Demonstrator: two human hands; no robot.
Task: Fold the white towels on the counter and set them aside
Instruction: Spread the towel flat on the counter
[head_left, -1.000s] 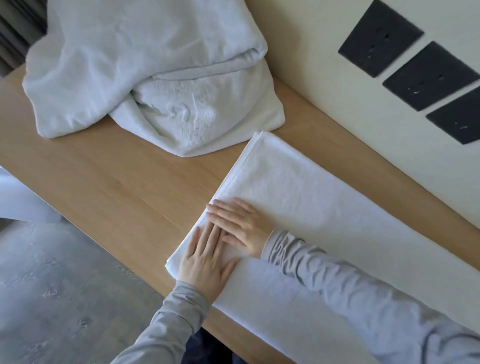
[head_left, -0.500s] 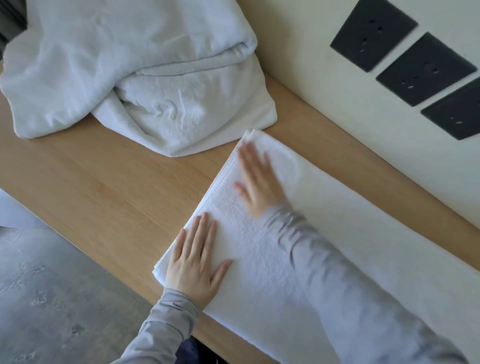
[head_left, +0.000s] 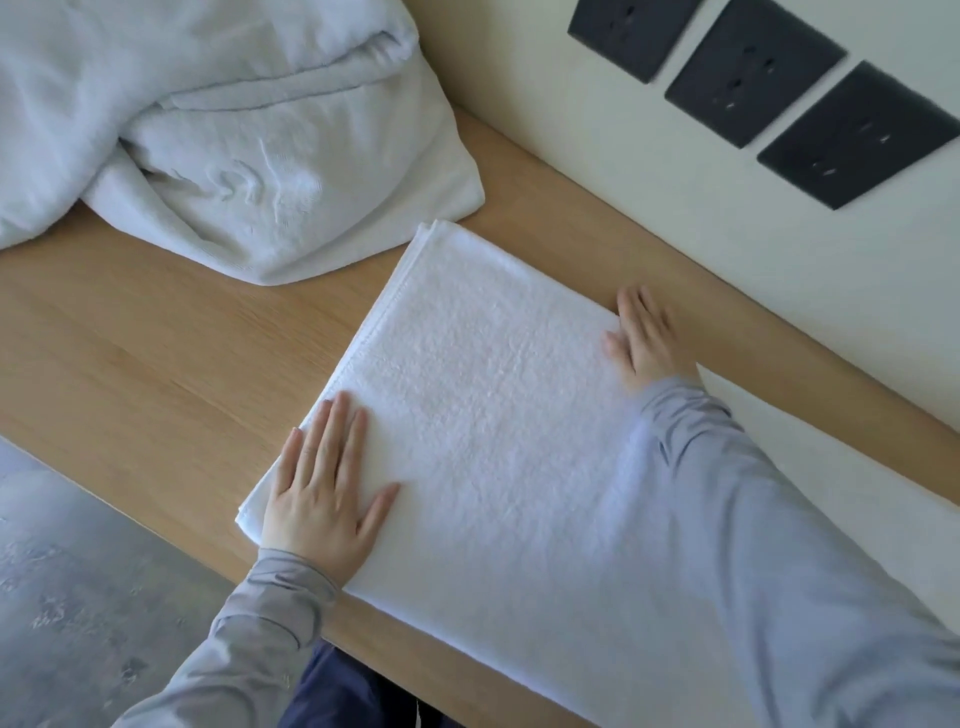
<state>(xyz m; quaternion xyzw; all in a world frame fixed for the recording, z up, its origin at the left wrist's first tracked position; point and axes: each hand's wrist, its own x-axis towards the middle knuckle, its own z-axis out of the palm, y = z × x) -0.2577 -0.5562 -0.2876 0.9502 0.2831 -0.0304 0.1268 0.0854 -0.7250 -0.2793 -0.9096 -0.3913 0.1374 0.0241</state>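
Towel (head_left: 493, 415) – white, folded into a long band – lies flat on the wooden tabletop (head_left: 156, 364), running slantwise from its far corner out of view at the lower right. The left hand (head_left: 327, 499) rests palm down on the near left corner, fingers straight and a little spread, thumb out to the side. The right hand (head_left: 647, 343), slightly blurred, lies flat at the far long edge on the wall (head_left: 675, 218) side, fingers straight. Neither hand has a grip on the cloth – both only press on it. Both arms wear grey sleeves. A crumpled heap (head_left: 234, 130) of white towels sits at the top left, just beside the towel's far corner. Three dark square plates (head_left: 753, 73) are set in the wall. Grey floor (head_left: 78, 623) shows below the tabletop's front edge.
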